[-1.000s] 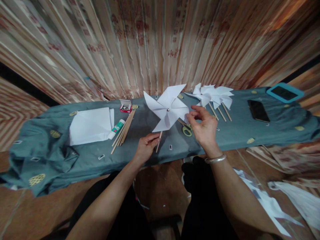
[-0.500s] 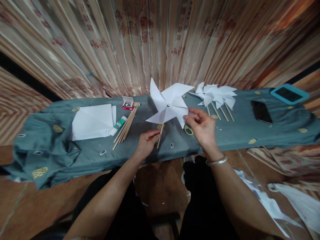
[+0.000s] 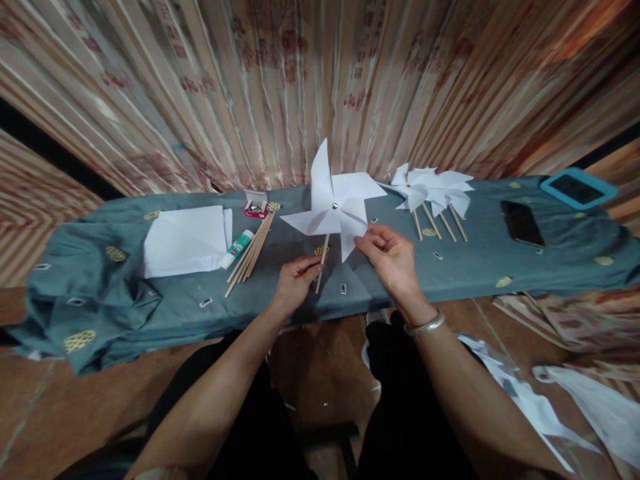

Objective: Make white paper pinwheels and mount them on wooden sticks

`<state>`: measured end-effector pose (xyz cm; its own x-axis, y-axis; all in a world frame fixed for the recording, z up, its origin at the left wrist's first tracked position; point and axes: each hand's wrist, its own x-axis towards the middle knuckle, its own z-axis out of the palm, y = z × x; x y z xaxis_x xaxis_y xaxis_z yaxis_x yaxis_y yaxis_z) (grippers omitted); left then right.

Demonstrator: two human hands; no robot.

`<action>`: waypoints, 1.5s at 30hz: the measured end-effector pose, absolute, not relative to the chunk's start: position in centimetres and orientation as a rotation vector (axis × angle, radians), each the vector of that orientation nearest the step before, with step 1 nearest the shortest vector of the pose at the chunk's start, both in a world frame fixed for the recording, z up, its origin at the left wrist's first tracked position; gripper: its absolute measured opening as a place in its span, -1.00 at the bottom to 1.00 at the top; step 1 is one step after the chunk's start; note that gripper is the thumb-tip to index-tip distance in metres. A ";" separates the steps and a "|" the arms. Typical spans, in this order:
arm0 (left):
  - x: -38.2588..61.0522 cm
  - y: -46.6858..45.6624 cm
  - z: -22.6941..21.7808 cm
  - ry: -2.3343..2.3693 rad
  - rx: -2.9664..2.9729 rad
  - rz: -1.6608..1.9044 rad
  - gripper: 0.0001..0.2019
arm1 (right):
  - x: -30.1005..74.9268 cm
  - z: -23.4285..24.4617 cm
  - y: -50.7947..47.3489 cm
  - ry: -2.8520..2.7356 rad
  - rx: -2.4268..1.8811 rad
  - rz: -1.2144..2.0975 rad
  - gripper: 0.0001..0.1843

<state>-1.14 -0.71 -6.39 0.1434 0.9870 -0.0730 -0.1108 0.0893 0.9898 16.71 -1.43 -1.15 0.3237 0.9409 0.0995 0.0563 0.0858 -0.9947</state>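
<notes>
The pinwheel (image 3: pixel 349 190) was held over the table (image 3: pixel 470 267), its stick (image 3: pixel 325 256) grasped by the left hand (image 3: pixel 294 285), one blade (image 3: pixel 348 236) touched by fingertips of the right hand (image 3: pixel 393 262) (pinching could not be told), light contact being judged best against creasing.

The pinwheel (image 3: pixel 327 219) is smooth, matt paper with crisp folds; its centre pin (image 3: pixel 335 206) is shiny metal, its stick (image 3: pixel 326 245) pale bare wood. Left of the pinwheel, the sheets (image 3: pixel 185 241) are matt paper, the loose sticks (image 3: pixel 251 257) plain wood, the tube (image 3: pixel 237 249) smooth plastic, the small box (image 3: pixel 256 213) seemingly thin card. Right of the pinwheel, the phone (image 3: pixel 523 223) has a dark, glossy face and the tablet (image 3: pixel 579 188) a smooth plastic rim. Beneath the pinwheel, wrinkled matt cloth (image 3: pixel 465 270) covers the desk; behind it, the curtain (image 3: pixel 320 87) is pleated fabric with a faint sheen.
</notes>
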 end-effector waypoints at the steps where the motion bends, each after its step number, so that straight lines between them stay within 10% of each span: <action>1: -1.1 -0.7 -6.4 1.059 1.122 1.101 -0.73 | 16.5 -1.2 -1.5 -1.038 -1.306 0.892 -0.56; 45: 0.1 -0.1 -4.5 0.923 0.749 1.196 -0.65 | 14.2 -1.8 -3.6 -1.770 -1.624 0.791 -0.72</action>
<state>0.07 -0.11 -4.54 0.1047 0.9757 -0.1923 -0.4334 0.2188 0.8742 14.25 -3.64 -1.76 -0.0689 0.9969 0.0372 0.6372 0.0726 -0.7672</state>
